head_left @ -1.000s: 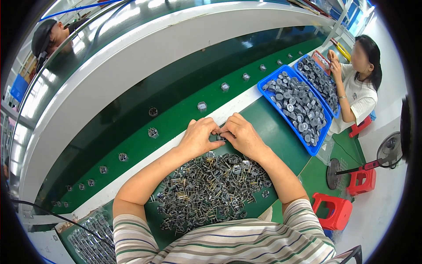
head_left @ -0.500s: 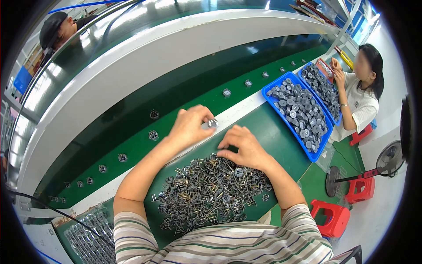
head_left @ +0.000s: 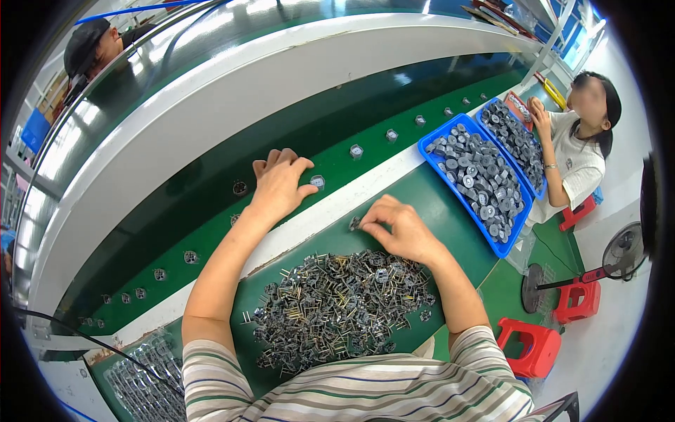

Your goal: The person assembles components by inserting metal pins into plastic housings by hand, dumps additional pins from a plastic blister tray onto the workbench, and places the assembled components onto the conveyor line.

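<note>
My left hand (head_left: 281,186) is over the green conveyor belt, its fingers apart. Just beyond its thumb and forefinger, a small pale, round-cornered electrical part (head_left: 317,183) rests on the belt; whether the fingertips still touch it I cannot tell. My right hand (head_left: 402,228) pinches a small dark electrical part (head_left: 355,223) between thumb and fingertips, above the green tabletop. Below both hands spreads a large heap of dark electrical parts with metal pins (head_left: 344,309), lying loose on the table.
Blue trays (head_left: 500,250) of grey round parts stand at the right, beside a seated person (head_left: 580,133). Several similar parts (head_left: 356,151) sit spaced along the belt. Clear plastic trays (head_left: 144,373) lie at lower left. Red stools (head_left: 529,348) and a fan (head_left: 622,253) stand at right.
My left hand has moved left and forward, leaving the pale part on the belt. My right hand has lifted a dark part from the heap's far edge. The belt's parts have shifted slightly left.
</note>
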A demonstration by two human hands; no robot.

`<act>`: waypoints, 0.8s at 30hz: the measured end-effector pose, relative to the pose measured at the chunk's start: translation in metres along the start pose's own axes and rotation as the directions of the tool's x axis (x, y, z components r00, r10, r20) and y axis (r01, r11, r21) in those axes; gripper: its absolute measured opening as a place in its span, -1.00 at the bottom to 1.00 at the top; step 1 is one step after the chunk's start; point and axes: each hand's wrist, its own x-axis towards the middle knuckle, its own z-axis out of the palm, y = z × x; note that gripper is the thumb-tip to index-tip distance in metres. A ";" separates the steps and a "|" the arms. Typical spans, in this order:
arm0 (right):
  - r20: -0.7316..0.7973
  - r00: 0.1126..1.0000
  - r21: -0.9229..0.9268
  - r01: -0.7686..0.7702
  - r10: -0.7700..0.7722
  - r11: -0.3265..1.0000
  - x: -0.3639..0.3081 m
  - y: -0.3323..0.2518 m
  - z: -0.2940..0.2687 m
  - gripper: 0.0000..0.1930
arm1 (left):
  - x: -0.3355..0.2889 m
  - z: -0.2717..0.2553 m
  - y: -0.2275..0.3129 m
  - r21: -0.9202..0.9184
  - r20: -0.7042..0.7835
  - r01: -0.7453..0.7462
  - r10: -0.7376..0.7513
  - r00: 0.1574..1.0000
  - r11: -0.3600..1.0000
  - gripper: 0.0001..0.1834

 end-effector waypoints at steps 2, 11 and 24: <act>-0.098 0.994 -0.158 -0.062 0.047 0.986 -0.003 0.005 -0.011 -0.98 | -0.001 0.007 0.003 0.024 0.041 -0.046 0.045 0.998 0.999 -0.58; -0.071 0.997 -0.392 -0.012 -0.017 0.920 -0.005 0.015 -0.016 -0.92 | -0.015 0.008 0.051 -0.301 -0.004 -0.243 0.253 0.967 0.922 -0.74; -0.207 0.978 -0.140 -0.034 0.004 0.990 0.001 0.026 -0.001 -0.95 | -0.030 0.032 0.065 -0.447 0.120 -0.184 0.262 0.957 0.876 -0.66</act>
